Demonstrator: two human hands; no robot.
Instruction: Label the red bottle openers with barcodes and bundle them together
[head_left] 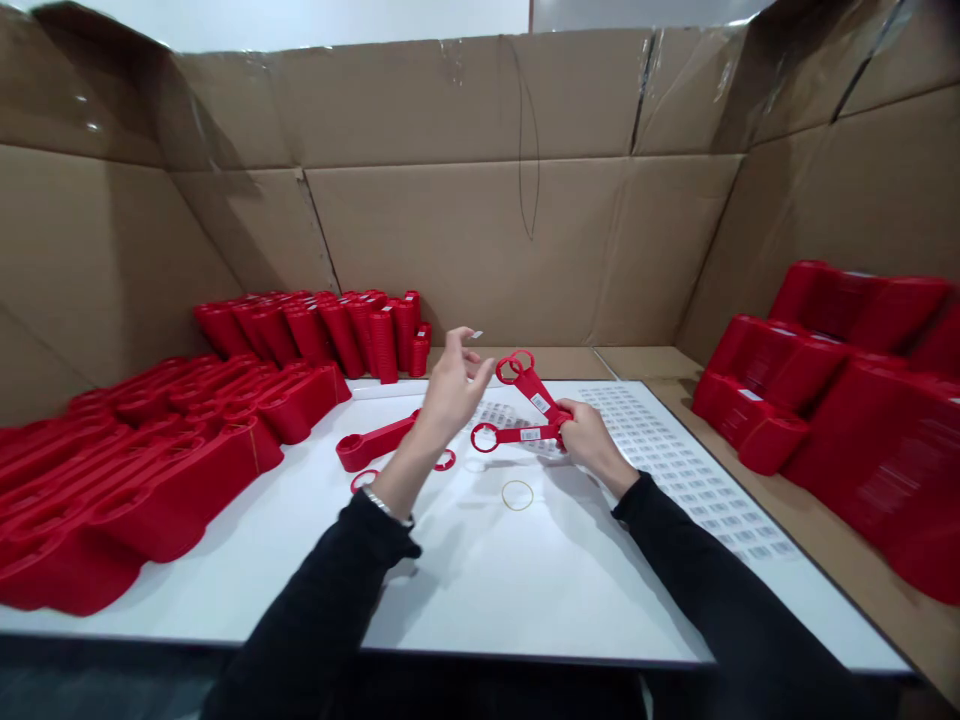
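Observation:
My right hand [589, 436] grips a fan of flat red plastic wrench-shaped pieces [517, 435] by one end. Their open ring ends point left, and white barcode labels show on two of the handles. My left hand [454, 385] is raised just left of them, fingers bent, with a small white label [478, 334] at a fingertip. Behind my left forearm, a stack of similar red pieces [379, 440] lies on the white table [480, 580], partly hidden. Red rings [365, 480] show on both sides of that forearm. A yellow rubber band [517, 495] lies in front of my hands.
Sheets of printed labels [675, 460] lie along the table's right side. Red bundles fill the left side [150, 460], and more stacks [330, 330] stand at the back left. Wrapped red bundles [862, 400] are piled at the right. Cardboard walls [465, 250] enclose the table.

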